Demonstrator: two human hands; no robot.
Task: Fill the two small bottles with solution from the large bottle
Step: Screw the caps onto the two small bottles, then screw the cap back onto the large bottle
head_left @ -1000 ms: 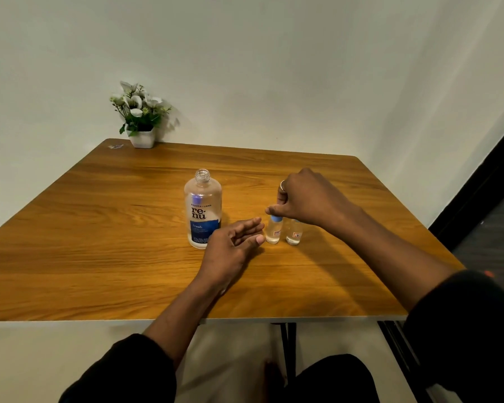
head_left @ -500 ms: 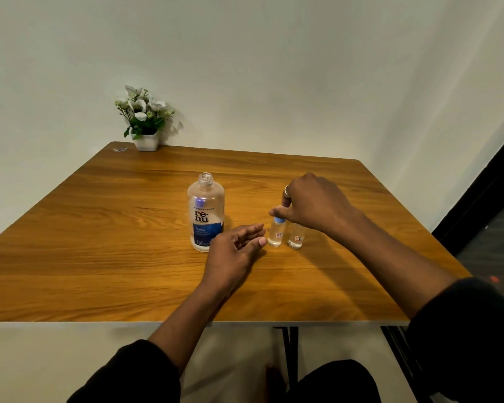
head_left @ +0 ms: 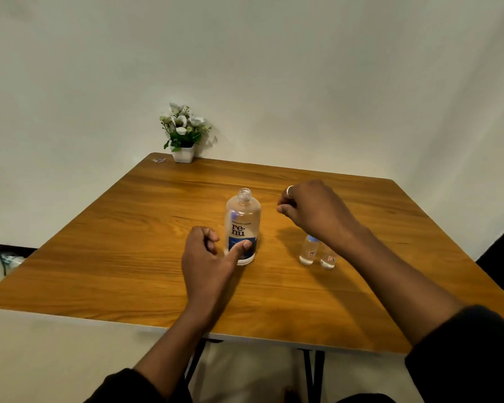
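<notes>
On the worktop [head_left: 122, 274], the left hand [head_left: 205, 258] is being held loosely curled, with its thumb across the blue label of the uncapped large bottle [head_left: 243, 219], which is marked "re-nu". The right hand [head_left: 313, 212] is being held curled, and whether its grip holds anything cannot be told. Its wrist is over the two small bottles [head_left: 308, 253], whose red labels are unreadable.

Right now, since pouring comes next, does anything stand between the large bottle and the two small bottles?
Nothing visible stands on the table between the large bottle and the two small bottles. The right forearm, though, hangs over them, hiding one top.
</notes>
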